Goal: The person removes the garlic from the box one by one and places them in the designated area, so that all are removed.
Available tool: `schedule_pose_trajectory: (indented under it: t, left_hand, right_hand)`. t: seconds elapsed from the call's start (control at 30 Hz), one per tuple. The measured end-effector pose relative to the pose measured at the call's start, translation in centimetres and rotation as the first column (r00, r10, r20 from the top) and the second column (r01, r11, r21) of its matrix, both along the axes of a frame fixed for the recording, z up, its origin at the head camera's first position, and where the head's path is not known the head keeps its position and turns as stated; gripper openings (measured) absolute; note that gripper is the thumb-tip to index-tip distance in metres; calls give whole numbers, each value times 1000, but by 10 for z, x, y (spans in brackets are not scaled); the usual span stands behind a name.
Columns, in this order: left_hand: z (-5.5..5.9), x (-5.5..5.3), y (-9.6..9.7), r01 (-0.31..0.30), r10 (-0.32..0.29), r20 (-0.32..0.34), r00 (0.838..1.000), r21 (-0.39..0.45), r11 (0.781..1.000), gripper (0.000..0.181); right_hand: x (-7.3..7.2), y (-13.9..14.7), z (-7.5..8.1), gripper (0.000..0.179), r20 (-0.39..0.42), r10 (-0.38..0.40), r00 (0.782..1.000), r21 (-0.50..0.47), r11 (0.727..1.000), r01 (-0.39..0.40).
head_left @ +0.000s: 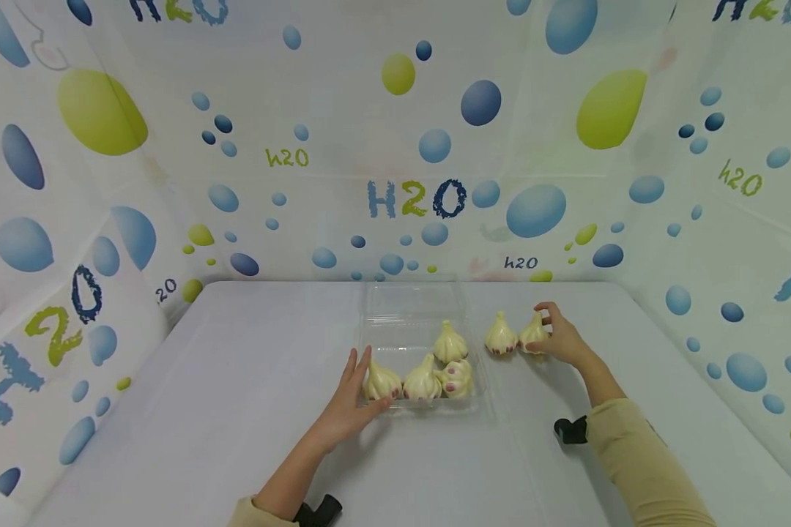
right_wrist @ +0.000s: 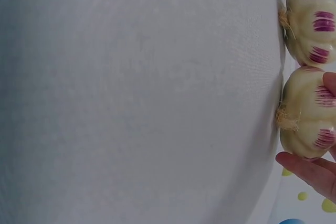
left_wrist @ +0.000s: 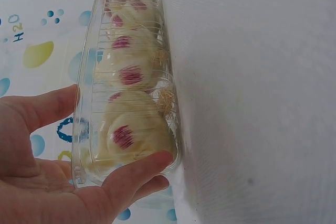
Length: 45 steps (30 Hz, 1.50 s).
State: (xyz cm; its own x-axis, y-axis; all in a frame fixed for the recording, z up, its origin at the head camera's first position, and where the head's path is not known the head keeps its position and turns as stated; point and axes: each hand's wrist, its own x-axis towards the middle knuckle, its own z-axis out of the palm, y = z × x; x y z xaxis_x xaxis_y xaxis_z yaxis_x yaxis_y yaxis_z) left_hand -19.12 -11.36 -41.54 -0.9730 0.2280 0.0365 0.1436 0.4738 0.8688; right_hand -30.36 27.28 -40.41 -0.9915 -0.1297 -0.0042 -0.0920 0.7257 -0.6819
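Observation:
A clear plastic clamshell container (head_left: pixel 402 338) stands mid-table, its lid (head_left: pixel 411 298) folded back. Inside are several glossy garlic bulbs (head_left: pixel 422 380), cream with purple patches; most line the front and one sits farther back on the right. My left hand (head_left: pixel 351 410) rests at the front left corner, fingers straight along the side and thumb at the front edge. In the left wrist view, the bulbs show through the ribbed wall (left_wrist: pixel 126 77). To the right of the container, my right hand (head_left: pixel 560 337) pinches a garlic bulb (right_wrist: pixel 302 114). Another garlic bulb (head_left: pixel 500 337) stands directly left of it.
White cloth covers the table (head_left: pixel 237 351). Behind it and at both sides hangs a white curtain (head_left: pixel 343 95) printed with blue and green drops. Black pieces show at the wrists, one by the right sleeve (head_left: pixel 626 454).

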Motion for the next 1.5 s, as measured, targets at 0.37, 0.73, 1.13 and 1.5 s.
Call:
schedule_pose_trajectory:
  t: [0.37,0.73,1.13,1.5]
  left_hand:
    - [0,0,0,6,-6,-2,1000,7,1000,84]
    - [1,-1,-1,12,-12,-6,1000,6,1000,84]
    - [0,-1,0,14,-14,-1,1000,10,1000,85]
    - [0,-1,0,4,-4,8,1000,4,1000,84]
  right_hand:
    - [-1,2,-1,78,-21,13,1000,-16,1000,-13]
    - [5,5,5,81,-60,32,998,-23,999,-34]
    - [16,11,11,84,-111,27,993,6,1000,-26]
    - [23,5,24,84,-230,31,973,66,998,-17]
